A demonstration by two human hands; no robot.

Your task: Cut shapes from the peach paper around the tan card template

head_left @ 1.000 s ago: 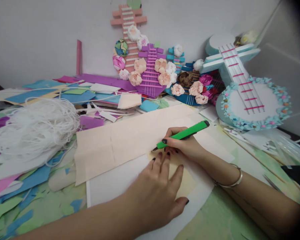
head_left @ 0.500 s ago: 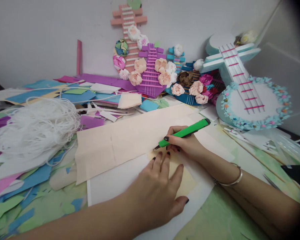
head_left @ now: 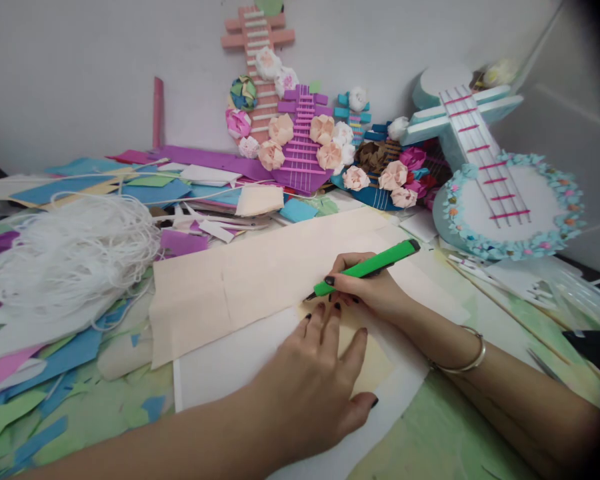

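Note:
My right hand (head_left: 367, 283) is closed around a green pen (head_left: 375, 263), its dark tip down at the near edge of a long peach paper strip (head_left: 275, 267). Fingers spread, my left hand (head_left: 313, 377) lies flat just below the tip. It presses on a pale yellow piece of paper (head_left: 380, 367), partly hidden under the fingers. Beneath both is a white sheet (head_left: 220, 373), and the peach strip overlaps its far edge. A faint upright line marks the strip towards its left end.
A tangled heap of white cord (head_left: 70, 253) lies on the left among coloured paper scraps (head_left: 55, 367). Paper-flowered instrument models, one purple (head_left: 305, 153), lean at the back. A larger light-blue one (head_left: 510, 200) stands at the right, near thin sticks (head_left: 510, 307).
The pen tip and my right hand have shifted very slightly left along the strip's edge. My left hand has stayed in place.

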